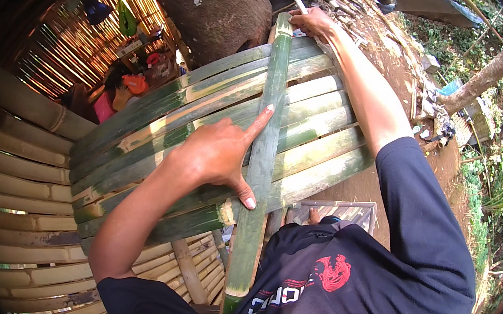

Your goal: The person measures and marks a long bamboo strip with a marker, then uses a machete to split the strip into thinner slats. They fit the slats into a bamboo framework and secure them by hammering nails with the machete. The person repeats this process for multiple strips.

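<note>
The green strip (262, 158) lies flat across the slat panel (206, 121). Its long axis runs from the person's body outward, near vertical in the head view and roughly square to the slats beneath it. The near end overhangs the panel edge and points at the person's chest; the far end sits at the panel's far edge.

The left hand (218, 153) rests on the panel directly to the left of the strip, at about mid-length. The hand is spread, not clenched. The index finger is extended, with its tip touching the strip's left edge. The thumb reaches to the strip lower down, its tip on or against the same edge. The other fingers are curled loosely onto the slats. The hand grips nothing; it presses and steadies.

The right hand (313, 22) is at the strip's far end, the arm fully extended. It is closed around a thin white marker (298, 1), which projects up and to the left from the fist. The hand lies just to the right of the strip's tip; whether it touches the strip cannot be told.

Relation that governs the work: the strip lies to the right of the left fingers and to the left of the right hand. The left hand is nearer the strip's middle; the right hand holds the far end position.

A bamboo bench (14, 167) stands to the left of the panel.
</note>
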The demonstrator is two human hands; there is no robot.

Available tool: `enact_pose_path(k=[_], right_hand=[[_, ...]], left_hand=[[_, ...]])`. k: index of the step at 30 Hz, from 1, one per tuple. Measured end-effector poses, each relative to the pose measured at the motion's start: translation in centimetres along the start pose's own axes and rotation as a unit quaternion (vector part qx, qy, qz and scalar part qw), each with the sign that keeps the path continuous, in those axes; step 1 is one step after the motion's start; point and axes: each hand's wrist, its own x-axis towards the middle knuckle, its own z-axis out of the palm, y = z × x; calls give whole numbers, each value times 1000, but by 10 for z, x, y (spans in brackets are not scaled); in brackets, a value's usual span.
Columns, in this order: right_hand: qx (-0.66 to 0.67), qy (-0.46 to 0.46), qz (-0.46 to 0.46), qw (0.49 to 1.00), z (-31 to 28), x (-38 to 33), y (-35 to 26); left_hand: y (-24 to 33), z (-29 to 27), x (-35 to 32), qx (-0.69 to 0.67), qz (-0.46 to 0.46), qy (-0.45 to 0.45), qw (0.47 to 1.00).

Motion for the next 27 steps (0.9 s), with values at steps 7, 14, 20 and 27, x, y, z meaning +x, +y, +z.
enact_pose_path(k=[7,14,20,27], right_hand=[[55,-43,12,997,-6,13,6],[72,-37,24,996,-2,12,1],[68,-42,12,997,-4,11,4],[46,-33,7,998,-2,15,3]], left_hand=[[8,-8,2,37,-19,-16,999],[4,-5,3,27,-20,-16,999],[3,-16,2,43,-22,14,999],[-12,-10,32,85,69,165,980]])
